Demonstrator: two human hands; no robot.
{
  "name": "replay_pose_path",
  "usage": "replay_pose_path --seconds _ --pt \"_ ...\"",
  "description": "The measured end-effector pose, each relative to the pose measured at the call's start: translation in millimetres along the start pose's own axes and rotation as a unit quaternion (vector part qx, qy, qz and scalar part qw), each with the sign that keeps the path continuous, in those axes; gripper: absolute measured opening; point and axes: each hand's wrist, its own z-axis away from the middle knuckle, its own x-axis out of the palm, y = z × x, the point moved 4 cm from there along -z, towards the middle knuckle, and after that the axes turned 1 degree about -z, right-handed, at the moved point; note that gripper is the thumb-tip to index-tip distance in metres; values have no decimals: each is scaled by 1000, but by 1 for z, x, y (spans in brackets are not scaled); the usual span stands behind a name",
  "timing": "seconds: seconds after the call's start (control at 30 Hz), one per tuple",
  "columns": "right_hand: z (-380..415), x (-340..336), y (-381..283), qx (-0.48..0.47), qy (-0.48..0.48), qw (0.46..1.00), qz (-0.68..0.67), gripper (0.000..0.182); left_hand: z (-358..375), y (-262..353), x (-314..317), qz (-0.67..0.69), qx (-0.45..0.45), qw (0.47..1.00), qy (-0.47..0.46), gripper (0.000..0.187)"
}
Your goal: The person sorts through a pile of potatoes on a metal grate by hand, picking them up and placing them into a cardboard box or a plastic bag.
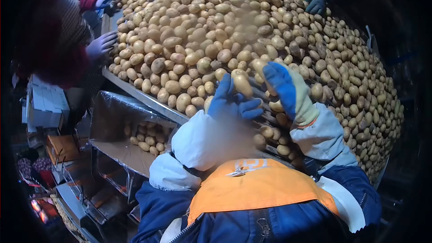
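Note:
My left hand (231,102), in a blue glove, reaches over the near edge of the potato pile with its fingers spread apart. A pale oval potato (243,84) sits just beyond its fingertips; whether they touch it I cannot make out. To its right my right hand (284,87), in a blue and yellow-green glove, is curved around a potato (260,68), its palm turned toward my left hand. Beneath my hands a dark slatted surface (257,93) shows between the potatoes. A blur covers part of my left wrist.
Potatoes (193,31) cover the wide sorting table, which has a metal rim (148,101). Below it on the left stands a lined box (119,146) with potatoes inside. A person's gloved hands (101,45) rest at the left edge; another gloved hand (316,3) is at the far right.

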Motion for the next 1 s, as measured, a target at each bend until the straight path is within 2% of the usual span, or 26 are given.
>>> replay_pose_path --seconds 0.03,0.07,0.1,0.13,0.17,0.2,0.23,0.3,0.33,0.37,0.4,0.43,0.5,0.57,0.63,0.67,0.7,0.77,0.87,0.93,1.0 --pt "-2 9 -9 -87 30 994 61 51 2 5 6 14 23 1000 -5 78" --pt "16 17 -17 -58 -25 993 100 51 1 7 8 29 47 998 -9 70" --pt "34 29 -26 -34 -82 986 142 52 3 -19 11 67 56 996 -25 70" --pt "33 38 -21 -63 -106 976 177 54 -4 -18 8 89 55 993 -58 66" --pt "31 45 -11 -93 -144 963 209 56 4 -12 1 79 84 993 -24 65" --pt "25 44 0 -178 -111 951 226 53 13 -7 -5 67 112 991 11 65" --pt "17 40 9 -267 -80 931 235 50 31 0 -13 31 160 981 107 65" --pt "-2 31 8 -273 -12 894 355 35 73 8 -21 -109 206 959 161 64" --pt "-5 33 14 -234 -41 923 302 36 103 8 -21 -124 227 950 176 61" --pt "-12 29 27 -214 -43 930 296 36 127 6 -17 -140 238 943 186 58" --pt "-4 40 16 -217 -69 903 364 37 158 4 -16 -120 267 935 199 57" --pt "-3 44 26 -215 -95 902 362 37 183 0 -21 -99 359 922 107 60" --pt "-9 54 45 -195 -133 927 293 38 248 -7 -37 -116 447 871 166 70" --pt "-7 65 45 -182 -151 926 294 39 307 -15 -61 -91 562 796 207 67" --pt "-13 72 48 -184 -172 911 326 41 365 -22 -74 -40 592 719 363 62" --pt "-5 79 44 -142 -156 929 304 43 385 -21 -83 -14 611 658 440 59" --pt "-7 83 42 -145 -157 928 305 43 405 -20 -98 13 624 591 511 56" --pt "-10 86 41 -122 -156 933 301 44 454 -11 -144 59 630 569 526 52" --pt "-20 87 54 -147 -133 937 288 43 524 14 -256 99 644 594 473 45" --pt "-19 59 53 -172 -87 927 322 41 541 23 -281 78 639 605 469 45" --pt "-11 34 38 -165 -10 913 374 40 532 43 -276 45 652 600 462 47"
